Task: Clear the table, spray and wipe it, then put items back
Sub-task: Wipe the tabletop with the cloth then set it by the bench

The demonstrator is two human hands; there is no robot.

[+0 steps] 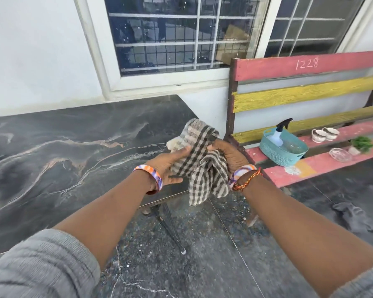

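A checked brown-and-beige cloth [199, 166] is bunched between both hands above the right end of the dark marbled table [63, 151]. My left hand [170, 166] grips its left side and my right hand [226, 155] grips its right side. A tail of the cloth hangs down past the table's edge. On the bench to the right sit a teal basket [276, 153] with a spray bottle [278, 134] in it, two white cups [324, 134], a glass dish [340, 154] and a small green plant [361, 145].
The painted pink-and-yellow bench [310, 95] stands right of the table against the wall under a barred window [181, 33]. A grey rag [355, 216] lies on the speckled floor at the right. The table's thin metal leg [170, 229] slants down below the cloth.
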